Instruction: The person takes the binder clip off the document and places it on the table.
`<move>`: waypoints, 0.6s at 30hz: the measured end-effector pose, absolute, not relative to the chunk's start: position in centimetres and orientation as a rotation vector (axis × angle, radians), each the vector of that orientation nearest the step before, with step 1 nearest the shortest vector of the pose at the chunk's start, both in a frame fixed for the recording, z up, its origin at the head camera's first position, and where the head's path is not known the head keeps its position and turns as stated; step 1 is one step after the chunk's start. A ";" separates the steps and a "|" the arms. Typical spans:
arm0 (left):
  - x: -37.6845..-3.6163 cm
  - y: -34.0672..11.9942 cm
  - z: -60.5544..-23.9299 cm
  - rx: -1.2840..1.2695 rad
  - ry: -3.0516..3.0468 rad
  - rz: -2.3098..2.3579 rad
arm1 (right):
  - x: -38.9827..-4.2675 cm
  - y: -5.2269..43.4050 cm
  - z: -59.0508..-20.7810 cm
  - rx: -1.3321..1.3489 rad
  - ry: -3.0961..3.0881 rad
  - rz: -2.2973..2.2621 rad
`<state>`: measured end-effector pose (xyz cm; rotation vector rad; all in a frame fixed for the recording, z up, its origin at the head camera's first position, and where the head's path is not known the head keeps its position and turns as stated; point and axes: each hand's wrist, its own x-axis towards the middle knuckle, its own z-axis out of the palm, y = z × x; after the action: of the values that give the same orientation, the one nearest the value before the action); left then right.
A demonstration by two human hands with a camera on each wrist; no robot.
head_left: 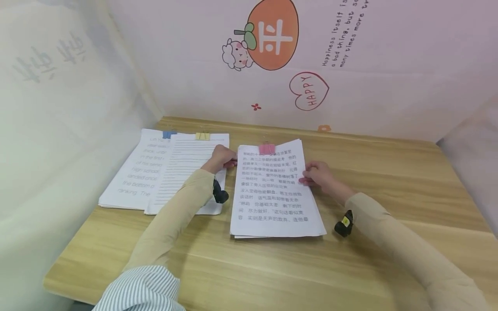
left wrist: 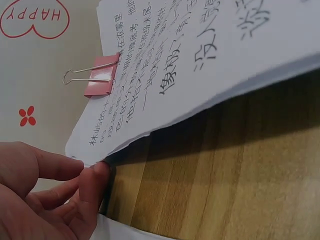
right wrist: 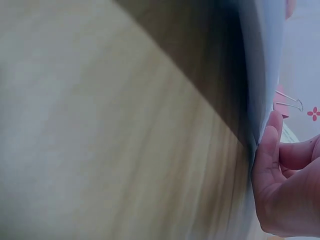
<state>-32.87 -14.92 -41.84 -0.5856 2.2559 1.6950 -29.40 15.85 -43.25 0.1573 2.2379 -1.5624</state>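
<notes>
A stack of printed sheets, held together by a pink binder clip at its top edge, is between my two hands. My left hand pinches the stack near its upper left corner, thumb against fingers in the left wrist view. At the upper right edge, my right hand grips the sheets between thumb and fingers. The left wrist view shows the side of the stack raised above the wood, with a dark shadow beneath. Seen from the right wrist, the paper's edge also stands off the table.
To the left lie lined sheets with a yellow binder clip. They overlap printed English sheets with a blue clip. A wooden table carries everything; a decorated wall covering rises behind it.
</notes>
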 end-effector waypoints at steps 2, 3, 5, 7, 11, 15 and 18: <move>-32.8 -14.6 -41.9 -0.569 2.251 1.698 | -29.1 16.3 -43.2 0.154 2.233 -1.570; -32.8 -14.4 -41.9 -0.563 2.251 1.694 | -28.9 16.5 -43.2 0.153 2.234 -1.572; -32.9 -14.1 -42.0 -0.551 2.252 1.689 | -28.6 16.8 -43.2 0.142 2.237 -1.580; -32.8 -13.9 -41.9 -0.525 2.252 1.690 | -28.4 17.1 -43.2 0.131 2.245 -1.581; -32.9 -13.5 -42.1 -0.503 2.259 1.695 | -27.8 17.7 -43.3 0.108 2.259 -1.577; -33.1 -12.9 -42.4 -0.503 2.270 1.688 | -27.2 18.3 -43.3 0.080 2.279 -1.571; -33.1 -12.4 -42.4 -0.490 2.262 1.687 | -26.7 18.6 -43.2 0.059 2.287 -1.573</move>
<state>-33.09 -12.43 -42.38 -0.4903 2.2617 1.6873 -26.73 18.59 -43.18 0.0593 2.2871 -1.5733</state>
